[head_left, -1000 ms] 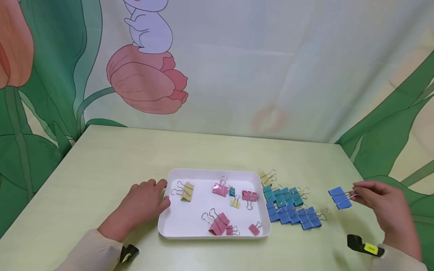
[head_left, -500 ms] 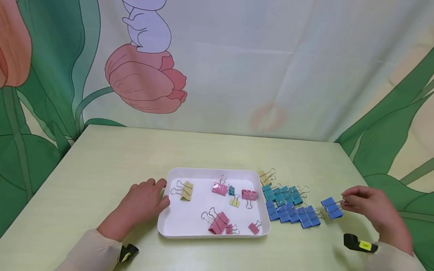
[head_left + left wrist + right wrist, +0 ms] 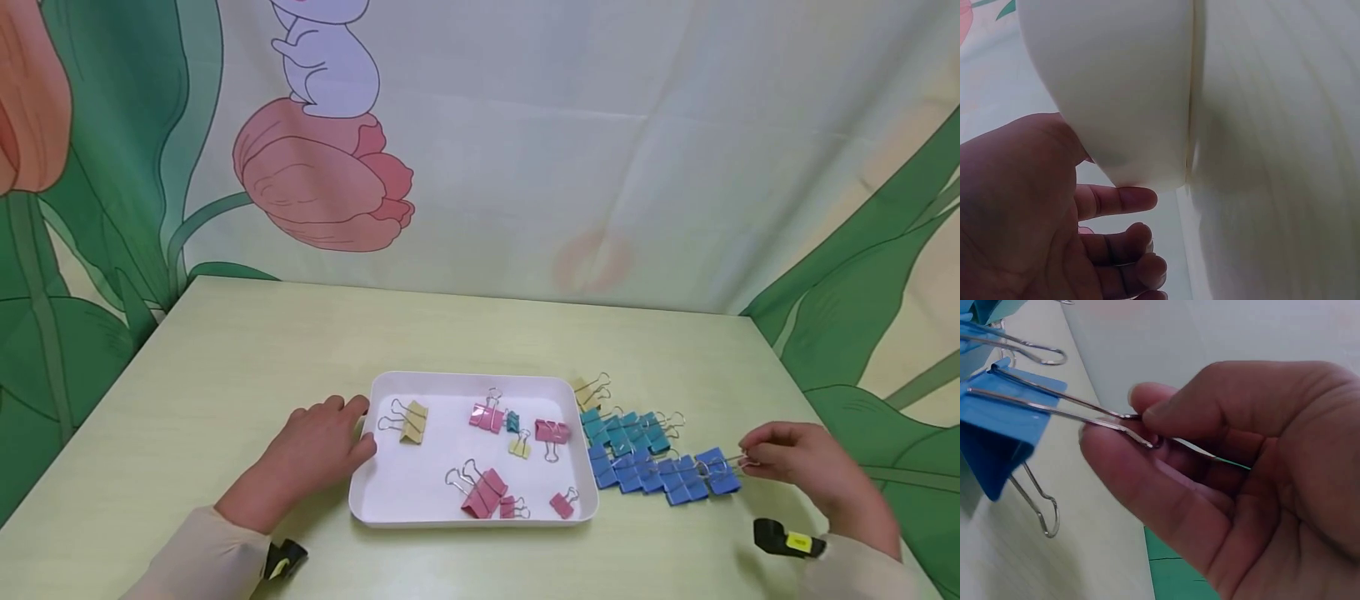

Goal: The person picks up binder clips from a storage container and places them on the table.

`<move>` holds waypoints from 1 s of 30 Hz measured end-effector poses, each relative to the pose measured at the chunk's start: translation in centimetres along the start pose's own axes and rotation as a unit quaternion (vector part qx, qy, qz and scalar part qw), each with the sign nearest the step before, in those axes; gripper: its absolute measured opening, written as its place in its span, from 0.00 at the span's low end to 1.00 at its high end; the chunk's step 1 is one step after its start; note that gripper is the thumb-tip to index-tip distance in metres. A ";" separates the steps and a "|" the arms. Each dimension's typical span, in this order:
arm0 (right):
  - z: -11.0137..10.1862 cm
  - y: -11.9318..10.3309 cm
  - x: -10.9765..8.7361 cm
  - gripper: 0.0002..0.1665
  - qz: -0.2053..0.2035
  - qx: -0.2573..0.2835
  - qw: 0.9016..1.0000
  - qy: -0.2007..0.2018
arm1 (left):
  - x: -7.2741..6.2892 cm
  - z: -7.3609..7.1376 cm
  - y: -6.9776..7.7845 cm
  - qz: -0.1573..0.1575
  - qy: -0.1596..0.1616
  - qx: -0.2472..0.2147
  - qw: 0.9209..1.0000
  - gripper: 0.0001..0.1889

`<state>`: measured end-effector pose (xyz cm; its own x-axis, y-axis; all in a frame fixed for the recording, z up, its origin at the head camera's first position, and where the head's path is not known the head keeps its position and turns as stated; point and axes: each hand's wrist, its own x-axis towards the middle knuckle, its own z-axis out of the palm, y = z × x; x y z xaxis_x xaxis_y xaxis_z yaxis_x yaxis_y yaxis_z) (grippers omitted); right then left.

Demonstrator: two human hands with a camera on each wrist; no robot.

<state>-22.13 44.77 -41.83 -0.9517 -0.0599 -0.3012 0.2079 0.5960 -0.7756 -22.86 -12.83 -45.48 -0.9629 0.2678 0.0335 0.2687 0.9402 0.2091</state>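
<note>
In the head view, my right hand (image 3: 806, 467) pinches the wire handle of a blue binder clip (image 3: 718, 472) between thumb and fingertips. The clip sits at the right end of a row of blue binder clips (image 3: 637, 472), by the table. In the right wrist view, its blue body (image 3: 1007, 412) hangs from the upper handle, with its other handle pointing downward. My left hand (image 3: 315, 450) rests against the left side of the white tray (image 3: 472, 527). In the left wrist view, the index finger (image 3: 1129, 199) touches the tray's corner and the other fingers are loosely bent.
Inside the tray lie yellow binder clips (image 3: 414, 423), pink binder clips (image 3: 485, 495) and a small teal binder clip (image 3: 513, 422). Right of it, teal binder clips (image 3: 626, 433) and a yellow binder clip (image 3: 587, 395) lie on the table (image 3: 262, 350). A printed curtain (image 3: 510, 167) hangs behind.
My right hand has moved left and slightly down, bringing the blue binder clip up to the right end of the blue row. My left hand and the tray have stayed put.
</note>
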 end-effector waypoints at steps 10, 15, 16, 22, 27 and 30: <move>0.2 0.3 0.2 0.19 0.012 -0.014 1.000 -0.016 | 0.0 0.0 0.0 -0.003 -0.003 -0.005 1.000 0.22; 0.3 0.4 0.4 0.19 0.015 -0.010 1.000 -0.018 | 0.0 0.0 0.0 -0.003 -0.004 -0.006 1.000 0.22; 0.4 0.4 0.5 0.19 0.017 -0.010 1.000 -0.016 | 0.0 0.0 0.0 -0.003 -0.004 -0.007 1.000 0.22; 0.3 0.5 0.5 0.21 0.016 -0.018 1.000 -0.016 | 0.0 0.0 0.0 -0.005 -0.006 -0.010 1.000 0.23; 0.2 0.6 0.4 0.28 -0.001 -0.033 0.999 -0.009 | 0.0 0.0 0.0 -0.007 -0.010 -0.011 1.000 0.23; 0.2 0.4 0.3 0.29 -0.014 -0.047 0.999 0.009 | 0.0 0.0 0.0 -0.006 -0.009 -0.011 1.000 0.22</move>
<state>-22.30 44.83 -42.31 -0.9612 -0.0639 -0.2684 0.1590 0.6667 -0.7282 -22.90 -12.85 -45.49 -0.9652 0.2612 0.0141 0.2573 0.9385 0.2303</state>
